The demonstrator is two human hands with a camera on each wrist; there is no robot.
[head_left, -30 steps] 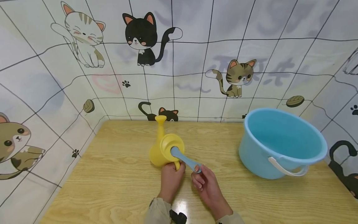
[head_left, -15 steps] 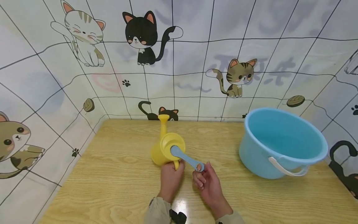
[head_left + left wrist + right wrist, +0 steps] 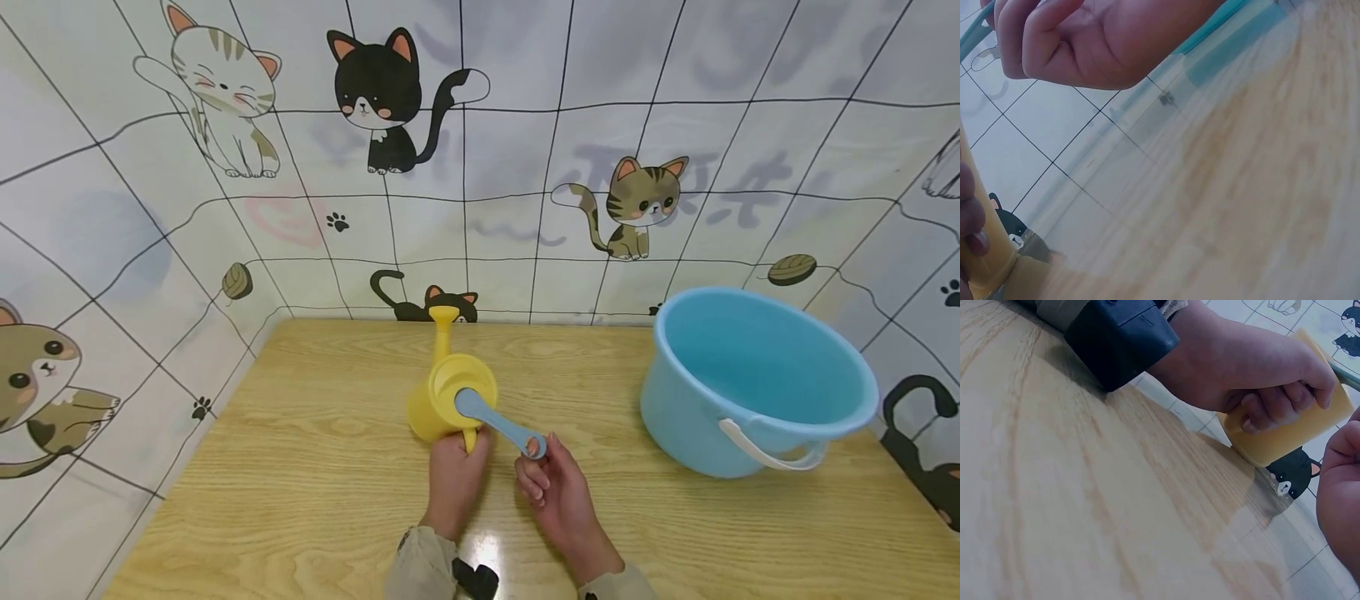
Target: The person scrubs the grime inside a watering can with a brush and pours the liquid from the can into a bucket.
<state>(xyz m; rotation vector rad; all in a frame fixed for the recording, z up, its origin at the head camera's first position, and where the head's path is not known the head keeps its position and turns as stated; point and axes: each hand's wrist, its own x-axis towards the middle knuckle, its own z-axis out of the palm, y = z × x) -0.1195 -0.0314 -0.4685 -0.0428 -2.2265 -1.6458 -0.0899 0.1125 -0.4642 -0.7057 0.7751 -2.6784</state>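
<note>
A yellow watering can [image 3: 425, 410] stands on the wooden table, its spout pointing to the back wall. My left hand [image 3: 455, 483] grips its handle from the near side; curled fingers of this left hand [image 3: 1272, 403] also show against the can [image 3: 1272, 444] in the right wrist view. A blue plastic stick with a ring end [image 3: 501, 425] slants out of the can's round opening, its lower end hidden inside. My right hand [image 3: 558, 504] pinches the ring end. In the left wrist view the right hand [image 3: 1094, 40] has its fingers curled, above the table.
A large light-blue bucket [image 3: 697, 433] with a white handle [image 3: 761, 450] stands at the table's right. Cat-printed cloth [image 3: 510, 150] walls the table's back and sides. A black box [image 3: 1122, 347] sits on the left wrist.
The watering can has turned a little, its spout swinging slightly right. The right hand and the stick's ring end shifted slightly right, then stayed nearly still.
</note>
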